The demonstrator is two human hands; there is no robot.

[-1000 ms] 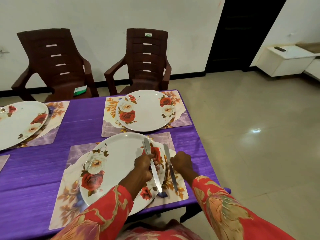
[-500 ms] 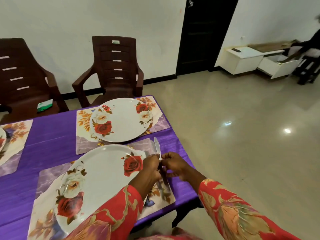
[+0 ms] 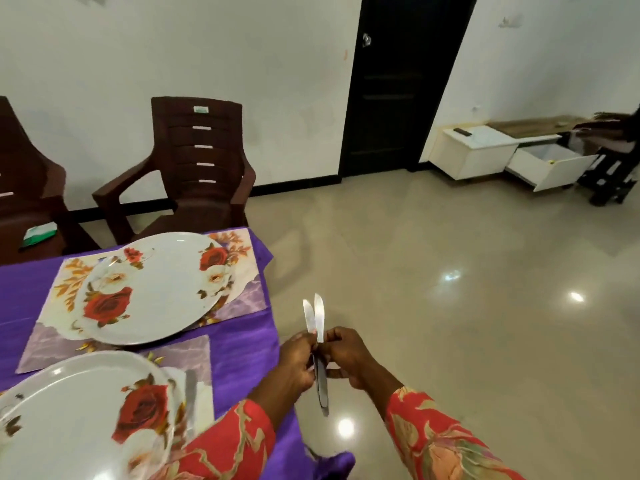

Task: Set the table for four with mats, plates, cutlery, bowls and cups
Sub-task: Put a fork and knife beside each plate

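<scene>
— Which step?
— Cutlery. Both the left hand (image 3: 300,362) and the right hand (image 3: 349,358) have fingers clamped on two knives (image 3: 319,344), held beyond the desk (image 3: 239,344) edge.
— Next?
— Probably lay one beside the far plate (image 3: 156,289).

Head-worn view, forward and down, close over table corner (image 3: 242,344)

Both hands, left (image 3: 298,362) and right (image 3: 349,358), pinch two knives (image 3: 319,318) upright beside the table (image 3: 242,344).

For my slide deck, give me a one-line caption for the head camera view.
Both hands, left and right, hold two knives upright beside the purple table set with floral plates on mats.
</scene>
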